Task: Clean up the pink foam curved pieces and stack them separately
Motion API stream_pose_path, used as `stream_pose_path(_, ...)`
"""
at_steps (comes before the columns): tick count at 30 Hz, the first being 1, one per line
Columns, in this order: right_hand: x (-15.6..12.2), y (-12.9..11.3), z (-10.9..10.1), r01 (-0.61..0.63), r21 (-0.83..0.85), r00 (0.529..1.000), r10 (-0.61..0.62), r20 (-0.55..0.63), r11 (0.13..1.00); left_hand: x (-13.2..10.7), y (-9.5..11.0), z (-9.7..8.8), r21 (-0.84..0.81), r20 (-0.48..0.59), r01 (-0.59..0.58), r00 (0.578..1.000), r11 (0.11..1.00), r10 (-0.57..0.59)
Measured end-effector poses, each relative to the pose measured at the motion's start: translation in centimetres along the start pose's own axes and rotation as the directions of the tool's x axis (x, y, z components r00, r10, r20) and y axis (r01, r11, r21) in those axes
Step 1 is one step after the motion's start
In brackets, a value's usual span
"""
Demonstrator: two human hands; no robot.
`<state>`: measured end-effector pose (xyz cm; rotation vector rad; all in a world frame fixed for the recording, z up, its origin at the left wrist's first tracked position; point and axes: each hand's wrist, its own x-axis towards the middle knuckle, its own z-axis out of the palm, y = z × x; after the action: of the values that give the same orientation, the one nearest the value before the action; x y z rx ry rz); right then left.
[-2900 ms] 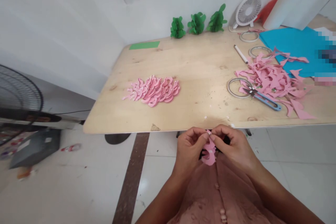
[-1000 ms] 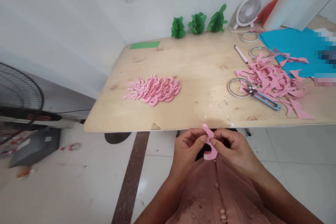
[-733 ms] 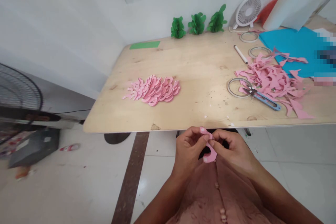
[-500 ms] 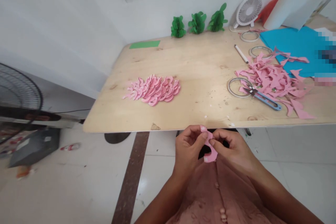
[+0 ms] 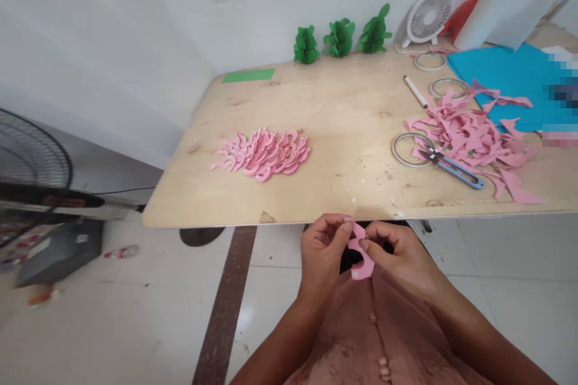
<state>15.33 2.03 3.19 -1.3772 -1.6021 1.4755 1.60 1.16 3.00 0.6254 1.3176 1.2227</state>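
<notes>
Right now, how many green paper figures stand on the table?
3: left figure, middle figure and right figure, in a row along the wall, left of the white fan.

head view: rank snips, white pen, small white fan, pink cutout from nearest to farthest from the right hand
1. pink cutout: in the right hand's grasp
2. snips: on the table, ahead and to the right
3. white pen: farther back, left of the pink scraps
4. small white fan: at the back, by the wall
</notes>
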Motion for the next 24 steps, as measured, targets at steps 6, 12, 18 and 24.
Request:
stream_pose_path(6,0.02,-0.19,-0.03,-0.008,-0.011,1.000,0.008,0.003,1.000,-0.25,0.11,-0.04,-0.061,0.028,0.019,0.999,0.998,-0.018)
stream_pose_path(12,0.16,-0.12,-0.22,0.001,-0.012,1.000,-0.001,-0.025,1.000,-0.03,0.25,0.06,-0.035,0.022,0.019,1.000,0.999,-0.018)
stream_pose_path(18,0.36,-0.01,-0.47,0.015,0.003,0.998,-0.015,-0.059,1.000,-0.51,0.24,-0.39,0.032,0.119,0.050,0.991,0.998,-0.054)
stream_pose_path(24,0.42,-0.34,-0.59,0.035,-0.026,0.997,-0.037,-0.074,0.999,-0.61,-0.02,-0.65,0.033,0.123,0.068,0.990,0.997,-0.072)
